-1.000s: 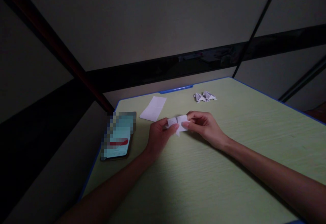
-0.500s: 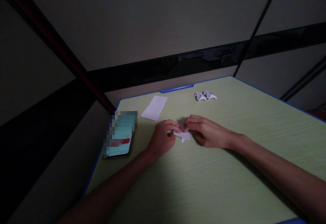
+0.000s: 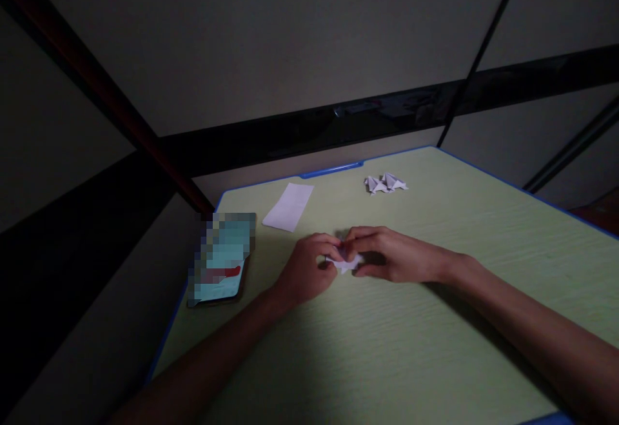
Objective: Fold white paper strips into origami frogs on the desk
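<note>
A small folded white paper (image 3: pixel 345 264) with pointed corners lies on the table between my hands. From its left side my left hand (image 3: pixel 312 267) grips it, fingers curled over the top and thumb at the near edge. My right hand (image 3: pixel 380 252) has its fingertips pressed on the paper's upper right part, with the thumb at its right edge. The fingers hide the far part of the folded paper.
Two folded paper figures (image 3: pixel 385 183) stand side by side at the back. A flat white paper sheet (image 3: pixel 289 207) lies left of them. A phone (image 3: pixel 223 260) with a lit screen rests at the left edge of the pale green table (image 3: pixel 387 354), against a cabinet wall (image 3: pixel 300 44).
My right thumb has come in against the paper's near right edge, and my right fingers now cover more of it. The whole view has shifted slightly.
</note>
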The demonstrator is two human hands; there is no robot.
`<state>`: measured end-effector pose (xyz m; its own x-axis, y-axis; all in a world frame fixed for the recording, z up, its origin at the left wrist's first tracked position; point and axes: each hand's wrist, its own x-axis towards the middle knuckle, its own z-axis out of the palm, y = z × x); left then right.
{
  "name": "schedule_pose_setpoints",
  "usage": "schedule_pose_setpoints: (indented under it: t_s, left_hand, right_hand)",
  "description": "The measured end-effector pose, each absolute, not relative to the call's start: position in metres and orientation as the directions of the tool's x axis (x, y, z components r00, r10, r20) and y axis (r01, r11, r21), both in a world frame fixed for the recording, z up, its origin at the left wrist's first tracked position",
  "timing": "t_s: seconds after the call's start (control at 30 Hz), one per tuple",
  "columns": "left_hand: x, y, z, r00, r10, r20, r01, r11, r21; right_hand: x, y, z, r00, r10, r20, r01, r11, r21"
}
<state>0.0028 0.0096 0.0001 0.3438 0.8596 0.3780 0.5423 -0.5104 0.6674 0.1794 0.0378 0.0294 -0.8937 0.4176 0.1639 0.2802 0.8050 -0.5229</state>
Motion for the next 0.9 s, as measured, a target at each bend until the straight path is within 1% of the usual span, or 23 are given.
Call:
schedule_pose_setpoints:
  t_s: [0.1,0.2,0.3,0.43,0.6,0.77,0.9]
  left_hand:
    - [0.004,0.009,0.000,0.353,0.844,0.404,0.567,-0.537,0.625]
    - [0.005,0.007,0.002,0.357,0.831,0.426,0.628,-0.551,0.549]
    - [0.007,0.005,0.003,0.377,0.834,0.403,0.655,-0.548,0.520]
    - [0.007,0.006,0.002,0.363,0.856,0.369,0.625,-0.517,0.585]
    - [0.005,0.009,0.000,0.340,0.871,0.356,0.555,-0.491,0.672]
    - [0.005,0.009,0.002,0.324,0.879,0.350,0.530,-0.475,0.702]
    - [0.006,0.010,0.002,0.319,0.876,0.361,0.510,-0.480,0.714]
  right_hand:
    - [0.180,0.039,0.029,-0.896,0.409,0.174,0.262,0.803,-0.536]
    - [0.181,0.039,0.029,-0.898,0.397,0.192,0.249,0.816,-0.522]
    - [0.179,0.037,0.029,-0.892,0.402,0.207,0.260,0.830,-0.494]
    - [0.174,0.036,0.024,-0.849,0.467,0.245,0.336,0.837,-0.431]
    - [0.168,0.039,0.017,-0.820,0.505,0.270,0.363,0.823,-0.436]
    - [0.166,0.040,0.014,-0.803,0.533,0.267,0.403,0.816,-0.415]
    - [0.166,0.040,0.013,-0.807,0.522,0.276,0.409,0.831,-0.376]
